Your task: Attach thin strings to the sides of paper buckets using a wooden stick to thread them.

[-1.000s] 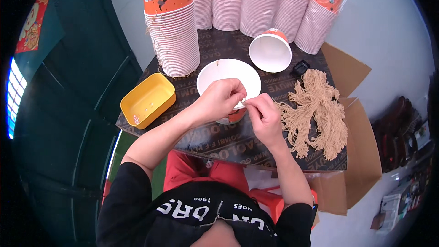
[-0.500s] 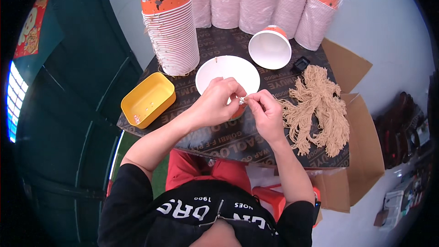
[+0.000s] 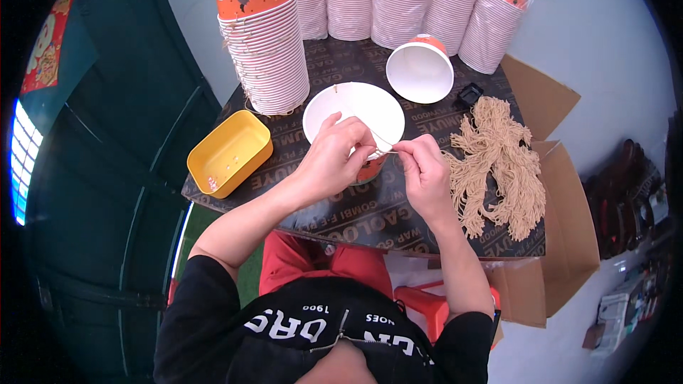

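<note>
Pinching the string [image 3: 388, 151] between the fingers of the right hand [image 3: 426, 173], just by the rim of the upright bowl [image 3: 356, 108] between four and five o'clock, with the left hand [image 3: 333, 157] close in at five, fingers narrowed, grip too fine to tell! Likely to lose that thin strand from a pinch too near its tip, or to drag the bowl askew with a sharp tug toward four. Could also set the tipped bowl [image 3: 418, 77] at two rolling with a stray bump.
</note>
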